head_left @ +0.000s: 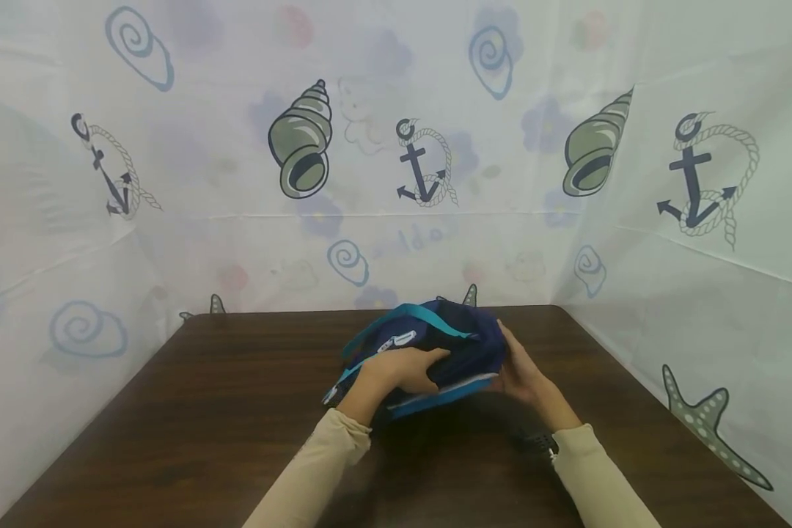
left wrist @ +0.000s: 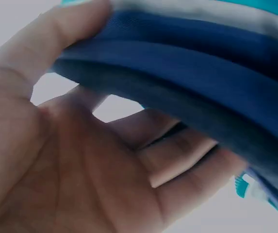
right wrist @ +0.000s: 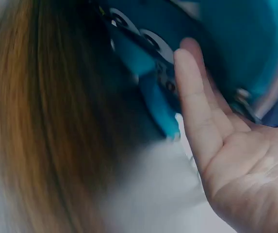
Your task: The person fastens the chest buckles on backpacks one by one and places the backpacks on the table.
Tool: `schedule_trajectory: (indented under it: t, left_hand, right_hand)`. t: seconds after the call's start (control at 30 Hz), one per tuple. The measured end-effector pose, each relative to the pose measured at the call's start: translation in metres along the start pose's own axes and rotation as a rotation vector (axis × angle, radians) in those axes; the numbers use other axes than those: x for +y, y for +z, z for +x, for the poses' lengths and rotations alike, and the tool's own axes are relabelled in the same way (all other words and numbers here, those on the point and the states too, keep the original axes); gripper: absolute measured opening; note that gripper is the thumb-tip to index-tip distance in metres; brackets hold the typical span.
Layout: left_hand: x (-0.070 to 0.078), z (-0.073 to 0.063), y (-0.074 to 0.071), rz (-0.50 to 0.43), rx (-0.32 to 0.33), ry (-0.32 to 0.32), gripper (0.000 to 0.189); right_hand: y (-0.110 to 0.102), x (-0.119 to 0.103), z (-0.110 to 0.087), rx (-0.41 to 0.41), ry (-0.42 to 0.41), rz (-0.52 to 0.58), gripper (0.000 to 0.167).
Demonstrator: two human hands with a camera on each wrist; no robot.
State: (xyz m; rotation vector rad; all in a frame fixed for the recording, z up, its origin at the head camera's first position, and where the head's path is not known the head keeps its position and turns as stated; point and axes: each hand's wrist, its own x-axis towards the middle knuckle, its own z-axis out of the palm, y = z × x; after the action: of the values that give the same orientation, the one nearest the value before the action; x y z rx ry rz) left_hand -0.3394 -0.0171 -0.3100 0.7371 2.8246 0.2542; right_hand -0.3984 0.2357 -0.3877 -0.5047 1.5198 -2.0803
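A small navy and teal bag (head_left: 462, 359) with a teal strap (head_left: 429, 315) and a white zip pull (head_left: 405, 339) is held tilted over the brown table. My left hand (head_left: 402, 369) grips its near left part. In the left wrist view, the thumb lies on one side of the dark blue fabric (left wrist: 187, 77) and the fingers (left wrist: 182, 155) bend behind its edge. At the bag's right end is my right hand (head_left: 521, 374). Its fingers (right wrist: 192, 92) look straight against the teal side in the right wrist view, where printed eyes (right wrist: 155, 44) show. The bag's underside is mostly hidden in the head view.
The dark wooden table (head_left: 237, 411) extends to both sides of the bag. A white patterned sheet (head_left: 369, 169) with shells and anchors rises behind the table and along its sides. A dark object (head_left: 534, 442), partly hidden, shows by the right wrist.
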Motion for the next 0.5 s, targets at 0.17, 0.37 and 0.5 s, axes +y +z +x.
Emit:
schedule_trajectory:
  t: [0.17, 0.37, 0.5]
  left_hand:
    - [0.006, 0.004, 0.015, 0.095, -0.102, -0.094, 0.077]
    - [0.007, 0.0, 0.012, 0.091, -0.147, 0.021, 0.06]
    - [-0.007, -0.014, -0.014, -0.033, -0.19, 0.204, 0.04]
  right_hand:
    - [-0.018, 0.006, 0.001, 0.087, 0.138, -0.146, 0.054]
    - [-0.031, 0.008, 0.005, 0.256, 0.132, -0.354, 0.057]
    - [-0.034, 0.0, 0.004, 0.431, 0.024, -0.458, 0.06]
